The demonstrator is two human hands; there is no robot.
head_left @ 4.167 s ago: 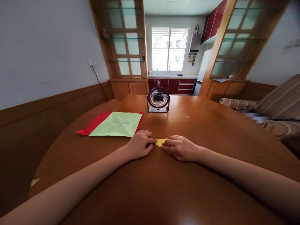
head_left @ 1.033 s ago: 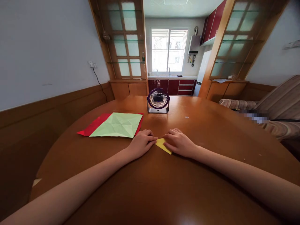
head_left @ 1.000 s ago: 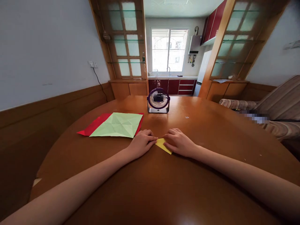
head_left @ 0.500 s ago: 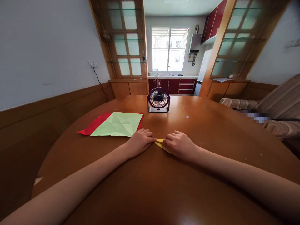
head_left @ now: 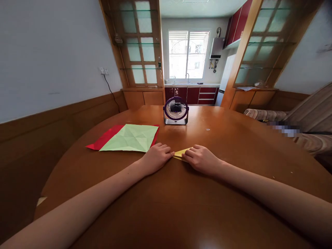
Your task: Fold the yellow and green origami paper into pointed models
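Observation:
A small folded piece of yellow paper (head_left: 181, 153) lies on the brown table between my two hands. My left hand (head_left: 158, 157) is closed, its fingertips pinching the paper's narrow left tip. On the other side my right hand (head_left: 201, 158) has its fingers curled over the wider right part, which it partly hides. Just beyond my left hand a creased light green sheet (head_left: 129, 137) rests on top of a red sheet (head_left: 106, 137).
A small purple fan (head_left: 175, 110) stands on the table (head_left: 166, 211) beyond my hands. A tiny clear scrap (head_left: 208, 129) lies to its right. A striped armchair (head_left: 311, 117) is past the table's right edge, and a wall (head_left: 57, 62) runs along the left.
The yellow paper has turned, its wider end now showing farther up behind my right fingers. My right hand has shifted slightly right, and my left still pinches the tip.

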